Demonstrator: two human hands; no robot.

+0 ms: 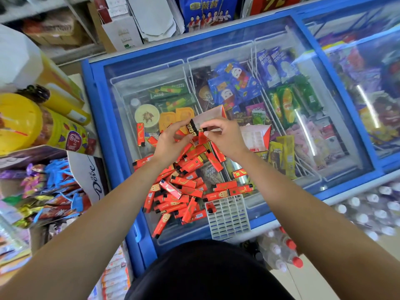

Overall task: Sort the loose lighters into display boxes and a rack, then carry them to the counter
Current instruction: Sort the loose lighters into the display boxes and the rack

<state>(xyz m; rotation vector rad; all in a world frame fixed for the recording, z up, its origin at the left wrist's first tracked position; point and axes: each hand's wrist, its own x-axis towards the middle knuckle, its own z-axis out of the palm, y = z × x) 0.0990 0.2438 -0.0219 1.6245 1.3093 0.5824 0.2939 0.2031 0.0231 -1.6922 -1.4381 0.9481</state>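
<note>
A small shop, and the work surface is the glass lid of a blue-framed freezer, with ice-cream packets showing through underneath. Both bare arms reach straight forward over the lid, wrists nearly meeting at the centre. The left hand is curled, thumb and fingertips clamped round a small bundle of lighters, black-and-gold tops pointing towards two o'clock. The right hand is right alongside, thumb and forefinger pinching a single lighter upright, its top just beside the bundle, the other fingers loosely bent.

Moving outward: at twelve o'clock from the hands sits an open display box, white inside, red at the corner. A second display box lies at three o'clock, tipped on its side. Out at nine o'clock, a stray lighter lies alone. Below the wrists, at six o'clock, the pile of loose red lighters sprawls across the glass. At five o'clock rests the white grid rack, one lighter in the rack standing in a corner slot. Sweets and a Dove stand crowd the left; bottled water sits on the floor at lower right.
</note>
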